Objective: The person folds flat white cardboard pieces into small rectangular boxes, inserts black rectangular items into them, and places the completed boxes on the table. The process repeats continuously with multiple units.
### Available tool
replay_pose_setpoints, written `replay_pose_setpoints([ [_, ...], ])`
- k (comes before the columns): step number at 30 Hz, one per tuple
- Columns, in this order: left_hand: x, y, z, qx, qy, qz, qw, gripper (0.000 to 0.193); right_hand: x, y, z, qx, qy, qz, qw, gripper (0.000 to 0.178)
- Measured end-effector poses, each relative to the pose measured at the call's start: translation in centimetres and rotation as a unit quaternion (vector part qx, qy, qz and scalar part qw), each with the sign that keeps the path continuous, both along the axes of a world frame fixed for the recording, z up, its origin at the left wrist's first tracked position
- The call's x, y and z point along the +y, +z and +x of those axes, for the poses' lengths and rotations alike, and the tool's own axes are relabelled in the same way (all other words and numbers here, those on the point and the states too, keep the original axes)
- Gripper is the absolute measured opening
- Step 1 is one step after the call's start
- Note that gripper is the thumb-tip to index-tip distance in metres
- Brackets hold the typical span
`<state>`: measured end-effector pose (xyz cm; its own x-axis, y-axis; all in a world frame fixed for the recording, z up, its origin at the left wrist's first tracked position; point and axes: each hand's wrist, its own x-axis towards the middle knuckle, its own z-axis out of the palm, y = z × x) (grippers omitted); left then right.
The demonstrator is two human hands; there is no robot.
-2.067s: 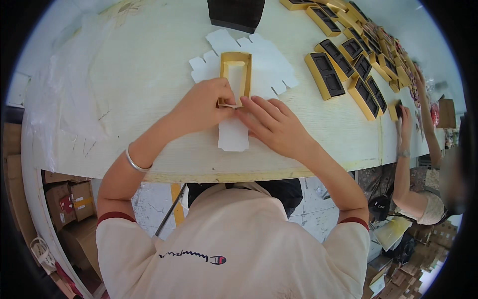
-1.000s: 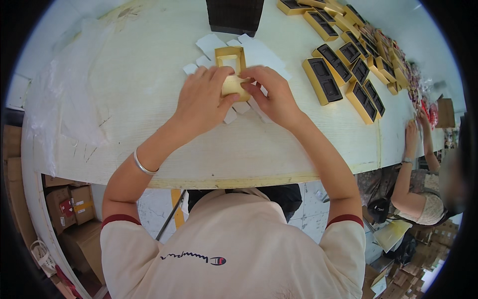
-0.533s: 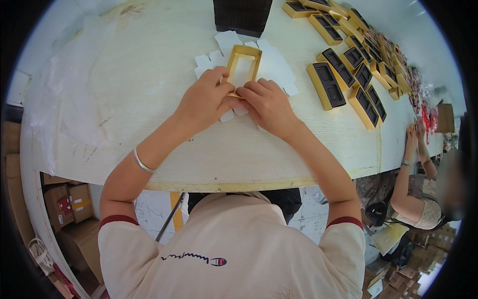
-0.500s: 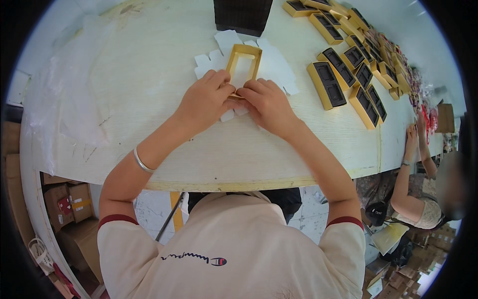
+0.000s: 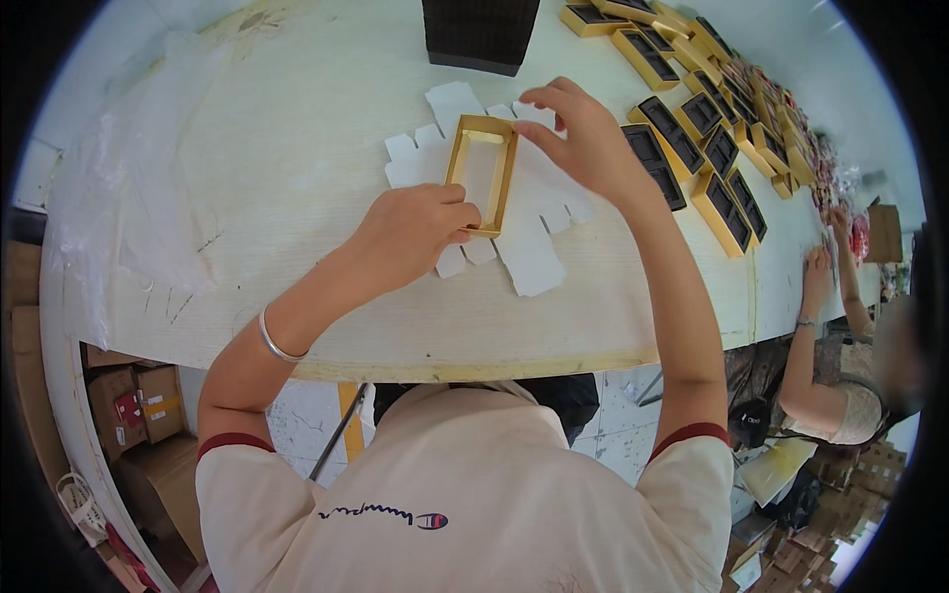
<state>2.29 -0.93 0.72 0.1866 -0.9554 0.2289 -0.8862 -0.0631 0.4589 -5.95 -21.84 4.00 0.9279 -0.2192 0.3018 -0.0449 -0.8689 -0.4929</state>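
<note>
A shallow gold cardboard box (image 5: pixel 508 178) with a pale interior stands in front of me, atop flat white die-cut cardboard blanks (image 5: pixel 531 262). My left hand (image 5: pixel 420 225) is closed on its near end, fingers over the near-left wall. Nothing is held in my right hand (image 5: pixel 583 143), raised at the box's far right corner with thumb and fingers apart. Its thumb tip is close to that corner; whether they touch I cannot tell.
A tall black box (image 5: pixel 479 40) stands beyond the blanks. Several gold boxes with black inserts (image 5: pixel 730 212) crowd the right side. Clear plastic film (image 5: pixel 138 188) lies at the left. Another person's arms (image 5: pixel 813 287) rest at the far right, beside cartons (image 5: pixel 885 234).
My right hand has left the gold box's near end and moved up and right, its fingers spreading. The box has shifted slightly nearer, with my left hand still on it.
</note>
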Motion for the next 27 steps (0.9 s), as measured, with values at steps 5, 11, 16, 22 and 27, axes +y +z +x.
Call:
replay_pose_setpoints([
  [5,0.1,0.7,-1.0,-0.074,0.043,0.013,0.996,0.028,-0.6,-1.1,3.7,0.187,-0.002,-0.116,0.975,0.013],
  [11,0.0,0.2,-0.6,-0.094,0.065,0.02,0.993,0.035,1.7,0.2,3.9,0.229,-0.043,-0.189,0.954,0.01],
  [16,1.0,0.9,-0.3,0.015,0.098,0.009,0.995,0.043,0.5,2.7,4.2,0.299,-0.004,-0.13,0.945,0.025],
  [22,2.5,1.0,0.6,0.104,0.144,-0.015,0.984,0.064,-5.2,5.0,7.8,-0.137,-0.056,-0.261,0.954,0.026],
  [27,3.1,0.5,0.8,0.104,0.166,0.011,0.981,0.065,-7.5,3.5,11.2,-0.058,-0.033,-0.343,0.937,0.014],
])
